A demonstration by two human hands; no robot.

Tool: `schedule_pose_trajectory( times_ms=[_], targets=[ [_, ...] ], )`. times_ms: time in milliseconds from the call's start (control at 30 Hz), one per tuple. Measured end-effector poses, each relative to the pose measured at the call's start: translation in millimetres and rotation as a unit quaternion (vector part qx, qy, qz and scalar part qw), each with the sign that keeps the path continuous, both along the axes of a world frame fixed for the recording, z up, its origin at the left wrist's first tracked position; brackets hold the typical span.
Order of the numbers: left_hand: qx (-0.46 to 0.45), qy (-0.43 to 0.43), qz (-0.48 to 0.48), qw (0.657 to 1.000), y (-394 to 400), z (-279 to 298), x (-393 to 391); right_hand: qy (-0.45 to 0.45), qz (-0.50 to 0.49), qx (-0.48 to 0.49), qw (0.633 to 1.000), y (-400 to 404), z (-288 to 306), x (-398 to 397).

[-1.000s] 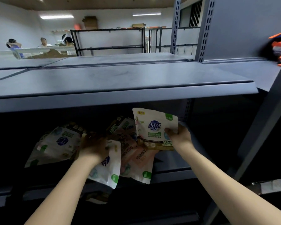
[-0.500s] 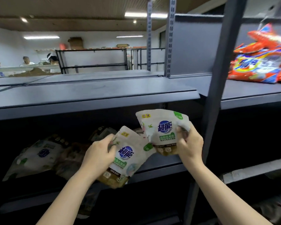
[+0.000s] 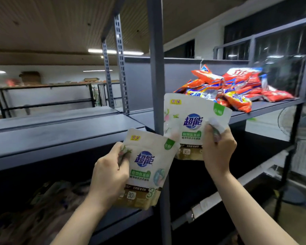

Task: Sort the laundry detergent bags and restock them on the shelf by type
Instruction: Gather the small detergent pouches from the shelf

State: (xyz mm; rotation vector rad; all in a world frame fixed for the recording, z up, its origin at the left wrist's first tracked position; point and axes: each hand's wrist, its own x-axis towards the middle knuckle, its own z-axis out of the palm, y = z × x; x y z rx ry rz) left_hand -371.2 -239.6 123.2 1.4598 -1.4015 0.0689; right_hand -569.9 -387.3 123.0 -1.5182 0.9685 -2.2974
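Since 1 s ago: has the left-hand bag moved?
Yes. The left-hand bag has come out of the lower shelf bay, up in front of it.

1. The only camera sits on my head and looks forward, tilted slightly up toward the ceiling [image 3: 51, 23].
2. It is close to the grey shelving [image 3: 60, 131]; the upright post [image 3: 155, 68] runs through the middle of the view.
3. My forearms enter from the bottom edge.
4. The wide lens bends straight shelf edges at the sides.
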Motion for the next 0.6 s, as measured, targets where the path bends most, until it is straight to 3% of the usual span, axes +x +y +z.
schedule_pose_trajectory(
  times_ms=[300,467,600],
  targets=[
    [-0.095,0.046,0.056,0.993,-89,25,-72,-0.041,0.074,0.075,0.994,-111,59,-42],
    [-0.118,0.080,0.123,0.982,-139,36,-99,0.006,0.168,0.131,0.977,-215,78,-21],
    [-0.145,0.083,0.202,0.965,-173,51,-120,0.084,0.192,0.233,0.950,-286,90,14]
  ],
)
